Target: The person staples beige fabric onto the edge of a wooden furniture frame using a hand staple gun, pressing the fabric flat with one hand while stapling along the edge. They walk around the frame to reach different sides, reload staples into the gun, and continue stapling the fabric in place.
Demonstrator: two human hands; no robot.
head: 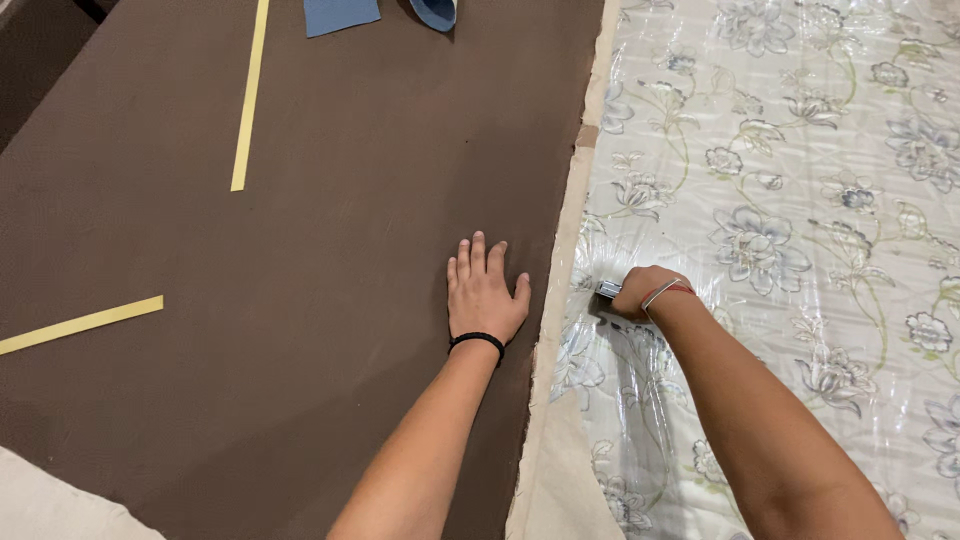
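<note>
My left hand lies flat, fingers together, on a brown fabric-covered surface close to its right edge; a black band circles the wrist. My right hand is closed around a small metal tool, whose tip points left at the beige border strip where the brown surface meets a floral quilted mattress wrapped in clear plastic. A thin band sits on the right wrist. The plastic near the tool is wrinkled and pulled back.
Two yellow tape strips lie on the brown surface, one upright at the top left, one slanted at the left edge. A blue cloth piece and a blue rounded object sit at the top. Pale fabric shows bottom left.
</note>
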